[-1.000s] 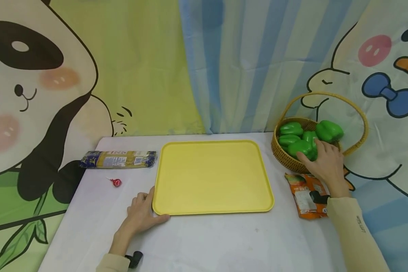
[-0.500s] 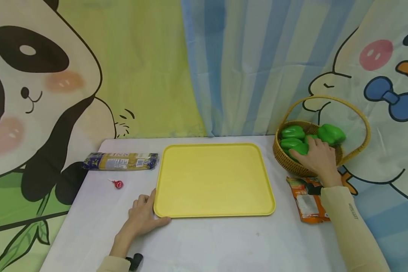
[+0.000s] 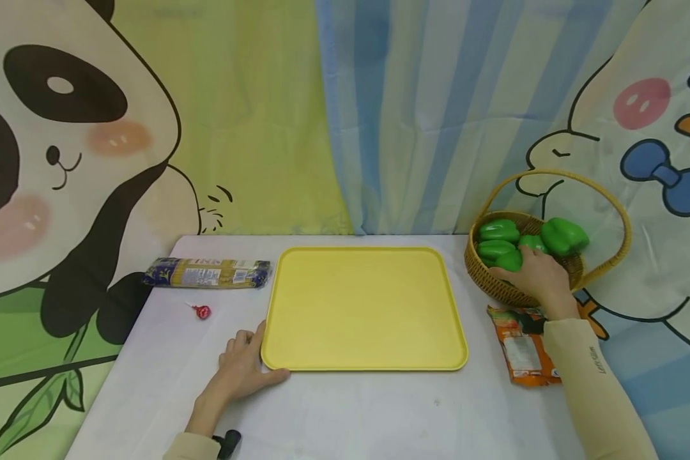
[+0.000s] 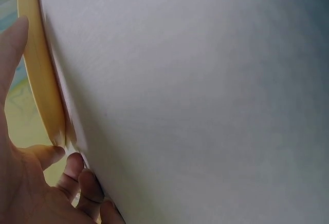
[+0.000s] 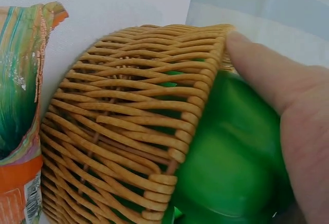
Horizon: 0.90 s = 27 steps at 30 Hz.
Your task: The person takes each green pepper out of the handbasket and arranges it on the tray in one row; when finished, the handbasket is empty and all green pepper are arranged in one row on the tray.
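Observation:
My right hand (image 3: 542, 281) reaches into a wicker basket (image 3: 490, 281) of green bell peppers at the back right. In the right wrist view its thumb lies along one large green bell pepper (image 5: 231, 167), the tip at the basket rim (image 5: 205, 88); the other fingers are hidden behind the pepper. Another bell pepper (image 3: 563, 236) sits high against the basket's right side. At the near left corner of a yellow tray (image 3: 365, 310), my left hand (image 3: 238, 369) touches the edge, thumb stretched along the front and index finger at the side, as the left wrist view also shows.
An orange snack bag (image 3: 520, 354) lies in front of the basket, partly under the right sleeve. Left of the tray are a pack of spaghetti (image 3: 209, 273) and a small red lollipop (image 3: 202, 312). A cartoon-printed curtain (image 3: 264, 115) hangs behind the white table.
My right hand has lowered further into the basket over the near bell pepper. My left hand stays at the tray corner. The head view has shifted slightly.

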Each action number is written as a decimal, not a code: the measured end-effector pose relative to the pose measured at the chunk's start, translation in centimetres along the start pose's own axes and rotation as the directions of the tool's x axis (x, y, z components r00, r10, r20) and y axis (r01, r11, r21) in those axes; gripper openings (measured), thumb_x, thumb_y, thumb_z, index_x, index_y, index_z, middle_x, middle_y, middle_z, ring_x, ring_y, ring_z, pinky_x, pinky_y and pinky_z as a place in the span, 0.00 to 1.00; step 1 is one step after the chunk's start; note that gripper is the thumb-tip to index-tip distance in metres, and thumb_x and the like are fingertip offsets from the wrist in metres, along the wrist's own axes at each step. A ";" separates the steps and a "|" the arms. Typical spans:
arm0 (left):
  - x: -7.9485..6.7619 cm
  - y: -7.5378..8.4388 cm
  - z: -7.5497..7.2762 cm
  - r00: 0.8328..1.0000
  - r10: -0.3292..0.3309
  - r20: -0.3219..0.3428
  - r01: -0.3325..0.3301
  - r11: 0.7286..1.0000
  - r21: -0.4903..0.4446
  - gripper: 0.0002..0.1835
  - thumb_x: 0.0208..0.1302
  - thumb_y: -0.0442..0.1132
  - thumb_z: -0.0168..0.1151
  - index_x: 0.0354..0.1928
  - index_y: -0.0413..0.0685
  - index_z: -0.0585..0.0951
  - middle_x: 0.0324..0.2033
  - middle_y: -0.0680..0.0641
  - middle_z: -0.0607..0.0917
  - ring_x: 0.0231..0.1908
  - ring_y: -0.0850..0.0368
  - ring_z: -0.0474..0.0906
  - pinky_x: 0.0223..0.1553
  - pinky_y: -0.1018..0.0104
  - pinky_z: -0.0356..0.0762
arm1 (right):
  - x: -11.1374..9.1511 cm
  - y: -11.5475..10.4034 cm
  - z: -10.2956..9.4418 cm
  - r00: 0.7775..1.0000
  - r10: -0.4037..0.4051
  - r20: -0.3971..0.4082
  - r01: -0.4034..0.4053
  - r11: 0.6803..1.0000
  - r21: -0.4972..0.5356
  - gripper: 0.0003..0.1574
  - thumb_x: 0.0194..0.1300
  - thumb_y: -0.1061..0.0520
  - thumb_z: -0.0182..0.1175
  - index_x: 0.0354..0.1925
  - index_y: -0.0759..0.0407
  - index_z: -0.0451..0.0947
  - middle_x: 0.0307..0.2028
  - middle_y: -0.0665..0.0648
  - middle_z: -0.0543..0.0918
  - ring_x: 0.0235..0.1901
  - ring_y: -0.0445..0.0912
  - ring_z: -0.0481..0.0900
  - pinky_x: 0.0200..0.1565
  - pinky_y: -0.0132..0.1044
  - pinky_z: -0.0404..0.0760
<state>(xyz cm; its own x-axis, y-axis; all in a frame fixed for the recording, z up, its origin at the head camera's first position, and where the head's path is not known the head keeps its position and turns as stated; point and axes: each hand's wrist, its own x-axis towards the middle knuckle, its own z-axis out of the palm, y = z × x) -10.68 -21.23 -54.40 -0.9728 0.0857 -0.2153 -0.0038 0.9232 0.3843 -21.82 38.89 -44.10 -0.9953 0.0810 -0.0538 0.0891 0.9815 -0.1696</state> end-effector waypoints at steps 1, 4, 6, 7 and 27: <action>0.0 0.0 0.0 1.000 -0.001 0.001 0.001 1.000 -0.002 0.70 0.38 0.81 0.68 0.80 0.54 0.53 0.56 0.40 0.71 0.53 0.46 0.66 0.44 0.52 0.66 | -0.1 0.0 -0.1 1.000 -0.002 -0.008 0.002 1.000 0.004 0.71 0.57 0.18 0.57 0.71 0.74 0.56 0.63 0.82 0.67 0.56 0.75 0.71 0.52 0.69 0.72; 0.0 0.1 -0.1 1.000 0.003 0.000 -0.003 1.000 -0.003 0.70 0.38 0.80 0.69 0.80 0.55 0.53 0.56 0.40 0.71 0.52 0.46 0.66 0.43 0.53 0.65 | -0.3 0.1 -0.4 1.000 -0.008 -0.022 0.008 1.000 0.009 0.71 0.56 0.19 0.58 0.70 0.74 0.57 0.61 0.82 0.68 0.55 0.75 0.72 0.50 0.68 0.72; 0.0 0.1 -0.1 1.000 0.006 -0.004 -0.006 1.000 -0.001 0.70 0.38 0.80 0.69 0.80 0.55 0.53 0.56 0.40 0.71 0.52 0.46 0.66 0.43 0.54 0.65 | -0.5 0.1 -0.5 1.000 -0.010 -0.025 0.011 1.000 0.010 0.70 0.57 0.19 0.59 0.70 0.74 0.58 0.61 0.82 0.68 0.55 0.75 0.72 0.50 0.68 0.72; 0.0 0.1 -0.1 1.000 0.008 -0.005 -0.008 1.000 0.000 0.69 0.38 0.80 0.69 0.80 0.55 0.53 0.56 0.40 0.71 0.52 0.46 0.66 0.43 0.54 0.65 | -0.5 0.1 -0.5 1.000 -0.010 -0.025 0.011 1.000 0.009 0.70 0.56 0.19 0.59 0.70 0.74 0.58 0.61 0.82 0.68 0.54 0.75 0.72 0.50 0.68 0.72; -0.2 0.2 -0.3 1.000 0.003 -0.003 -0.003 1.000 -0.015 0.69 0.39 0.78 0.70 0.79 0.52 0.54 0.56 0.40 0.72 0.53 0.46 0.67 0.41 0.56 0.63 | -1.8 -0.7 -1.5 0.968 -0.049 -0.247 0.066 0.996 0.059 0.61 0.60 0.28 0.64 0.67 0.76 0.62 0.56 0.82 0.72 0.49 0.75 0.72 0.46 0.68 0.71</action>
<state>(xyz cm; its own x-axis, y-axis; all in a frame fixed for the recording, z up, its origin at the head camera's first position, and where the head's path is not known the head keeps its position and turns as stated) -10.50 -21.17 -54.03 -0.9735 0.0874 -0.2111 -0.0040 0.9174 0.3980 -20.14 38.32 -42.40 -0.9773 0.0728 0.1992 0.0254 0.9726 -0.2310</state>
